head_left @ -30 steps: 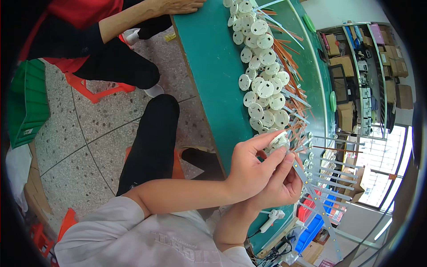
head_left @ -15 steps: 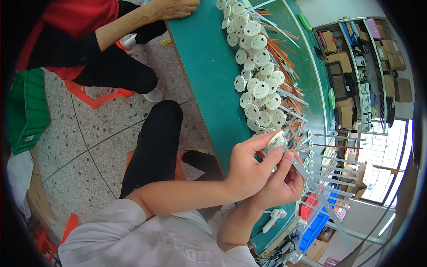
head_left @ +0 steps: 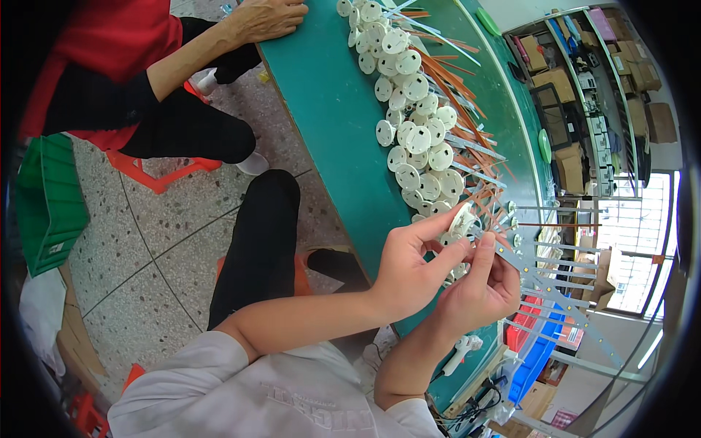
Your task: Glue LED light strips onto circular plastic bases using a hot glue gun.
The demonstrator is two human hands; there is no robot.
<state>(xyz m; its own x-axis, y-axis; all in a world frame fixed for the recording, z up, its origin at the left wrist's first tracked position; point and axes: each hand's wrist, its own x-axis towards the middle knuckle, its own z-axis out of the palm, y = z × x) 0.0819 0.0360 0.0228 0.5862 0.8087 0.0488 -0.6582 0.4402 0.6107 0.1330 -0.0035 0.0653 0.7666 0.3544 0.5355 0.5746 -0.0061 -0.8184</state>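
Between the thumb and fingers of my left hand (head_left: 410, 276) is a white round plastic cap (head_left: 461, 220), held over the edge of the green table. My right hand (head_left: 478, 296), close beside it, pinches the end of a thin LED strip (head_left: 537, 277) with small yellow squares along it. From my fingers the strip runs away down to the right. The strip's near end is right at the cap; whether it is fixed to it I cannot make out. Just beyond lies a long heap of similar white round caps (head_left: 418, 139), with orange and silver strips (head_left: 456, 87) trailing from them.
On the green table (head_left: 321, 95), a white glue gun (head_left: 464, 350) lies near a blue tray (head_left: 537, 361) and a red tray (head_left: 523, 325). Strips with caps stick out in a row (head_left: 566, 263). A co-worker's hand (head_left: 270, 18) rests at the far left table edge. A green crate (head_left: 51, 197) stands left.
Both hands have shifted slightly right, and the right hand has drawn a little away from the left. The cap has turned more edge-on. The view has also moved a little.
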